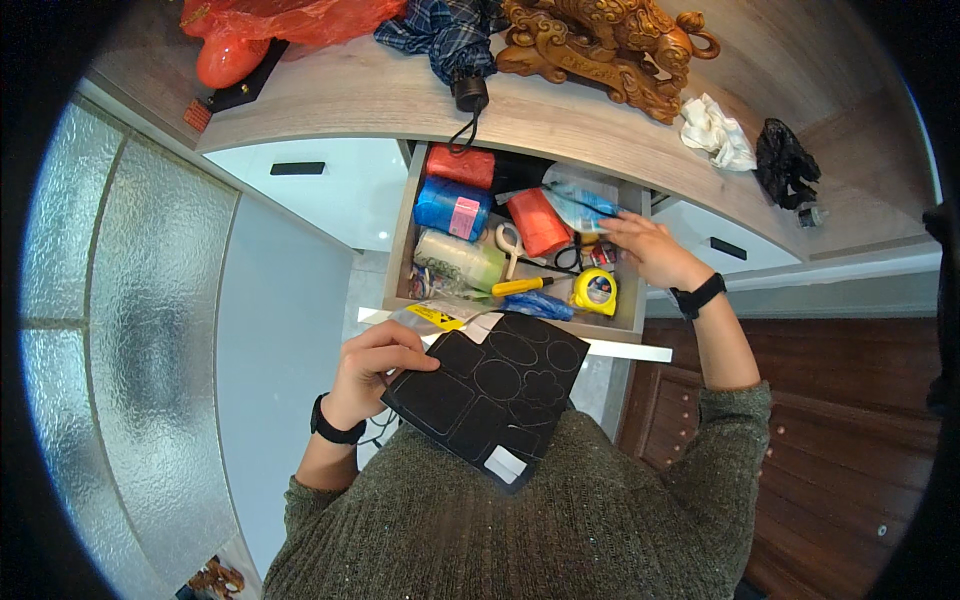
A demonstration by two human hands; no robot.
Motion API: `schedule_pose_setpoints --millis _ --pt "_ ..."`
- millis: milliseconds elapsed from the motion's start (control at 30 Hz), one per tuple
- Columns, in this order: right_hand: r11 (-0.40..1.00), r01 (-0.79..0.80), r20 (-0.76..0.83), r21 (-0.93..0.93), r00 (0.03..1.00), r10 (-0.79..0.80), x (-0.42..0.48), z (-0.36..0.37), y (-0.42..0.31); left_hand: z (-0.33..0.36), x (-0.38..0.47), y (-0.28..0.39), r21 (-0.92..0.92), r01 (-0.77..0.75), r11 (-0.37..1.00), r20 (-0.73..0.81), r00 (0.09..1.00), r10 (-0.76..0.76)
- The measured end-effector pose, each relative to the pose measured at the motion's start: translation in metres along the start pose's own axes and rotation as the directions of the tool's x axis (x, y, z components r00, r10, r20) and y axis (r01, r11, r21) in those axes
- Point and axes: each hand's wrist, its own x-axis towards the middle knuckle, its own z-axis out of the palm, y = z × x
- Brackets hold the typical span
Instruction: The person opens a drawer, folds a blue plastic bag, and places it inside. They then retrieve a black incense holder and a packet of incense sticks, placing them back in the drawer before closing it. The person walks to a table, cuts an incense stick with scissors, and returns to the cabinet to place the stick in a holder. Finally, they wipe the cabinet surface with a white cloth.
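My left hand (381, 367) grips a black sheet with outlined shapes (495, 382) and a clear plastic packet with a yellow label (435, 316), in front of the open drawer (646, 255). My right hand (652, 247) reaches over the drawer's right side, its fingertips at a blue-and-white plastic packet (581, 208); whether they grip it is unclear. Around it lie a red roll (538, 223), a yellow tape measure (595, 291), a yellow-handled tool (519, 286), a white-handled item (510, 241), a blue roll (454, 208), another red roll (460, 166) and a pale green roll (459, 257).
Above the drawer, a wooden shelf (337, 112) bears a red plastic bag (300, 22), a folded plaid umbrella (450, 37), a carved wooden ornament (600, 45), crumpled white tissue (716, 133) and a black plastic bag (786, 161). White closed drawers (352, 180) flank the open one.
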Motion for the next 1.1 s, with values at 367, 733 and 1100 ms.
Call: schedule_pose_setpoints --millis 367,733,1100 --pt "0.703 0.633 -0.154 0.324 0.769 -0.621 0.025 0.003 -0.114 0.012 0.013 0.005 -0.024 -0.07 0.997 0.056 0.996 0.072" --pt "0.998 -0.004 0.23 -0.064 0.973 0.019 0.081 0.023 -0.019 0.005 0.004 0.005 -0.033 -0.065 0.997 0.017 0.998 0.065" --pt "0.98 -0.11 -0.062 -0.166 0.993 0.101 0.148 0.034 -0.012 0.006 0.01 -0.002 -0.001 -0.1 0.995 0.026 0.995 0.1"
